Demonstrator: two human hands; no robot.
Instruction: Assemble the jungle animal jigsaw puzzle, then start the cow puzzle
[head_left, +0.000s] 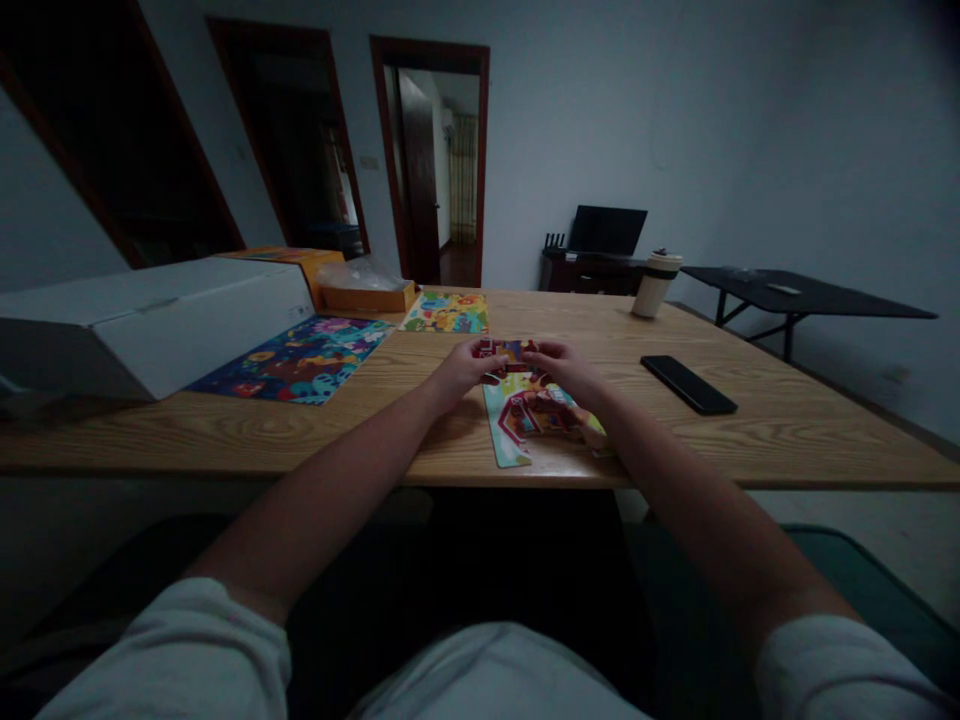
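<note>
Between my two hands is a small red-and-orange jigsaw puzzle piece (516, 350), raised just beyond a partly joined puzzle. My left hand (469, 368) grips its left side, thumb across the near edge. On the piece's right side, my right hand (561, 362) closes with its fingertips. Below them on the table lies the joined part of the jigsaw puzzle (510, 425), showing a red house on a pale blue and green ground. My right wrist and forearm cover its right part, and its near edge is uneven.
A dark blue picture sheet (300, 360) lies left, beside a white box (202, 310). Behind are a yellow picture sheet (450, 312) and an orange box (369, 298) holding clear plastic. A black phone (688, 384) and a lidded cup (656, 285) stand right on the wooden table (787, 420).
</note>
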